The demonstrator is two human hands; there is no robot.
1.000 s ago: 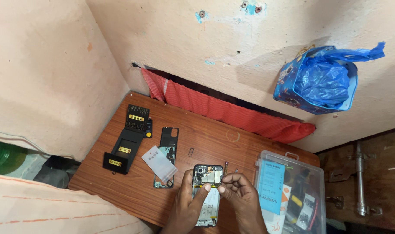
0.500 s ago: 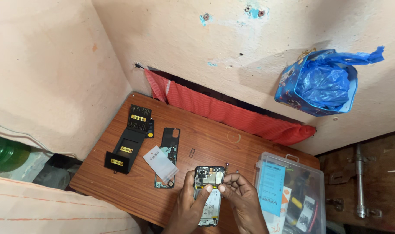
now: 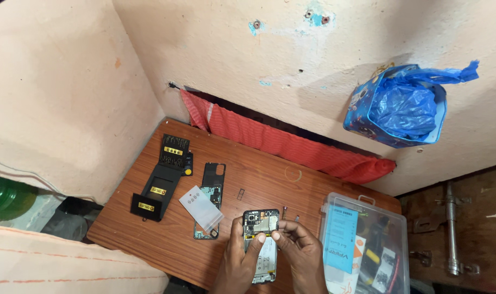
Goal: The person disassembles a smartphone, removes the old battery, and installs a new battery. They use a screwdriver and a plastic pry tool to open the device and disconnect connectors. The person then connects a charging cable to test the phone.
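head view, looking down: i see the opened phone (image 3: pixel 261 242) lying near the front edge of the wooden table (image 3: pixel 259 169), back cover off, circuit board and pale battery showing. my left hand (image 3: pixel 238 261) grasps its left side, thumb laid across the lower part of the board. my right hand (image 3: pixel 299 250) pinches at the board's right edge with fingertips closed together; whether something tiny sits between them i cannot tell.

just left of the phone lies a second phone frame (image 3: pixel 208 212), with a clear plastic bag (image 3: pixel 201 208) lying across it. a black back cover (image 3: pixel 213 175) touches that frame's far end. further left, towards the table's left edge, an open black tool case (image 3: pixel 160 177) lies flat with yellow labels on it.

near the middle of the table lies a small dark part (image 3: pixel 240 194), and a thin ring (image 3: pixel 293 174) lies further back. a few tiny parts (image 3: pixel 289 213) lie just right of the phone's top.

at the table's right front corner stands a clear plastic box (image 3: pixel 365 247) holding tools and packets. along the back edge a red cloth (image 3: pixel 291 144) runs against the wall. a blue bag (image 3: pixel 403 106) hangs on the wall above the right end.
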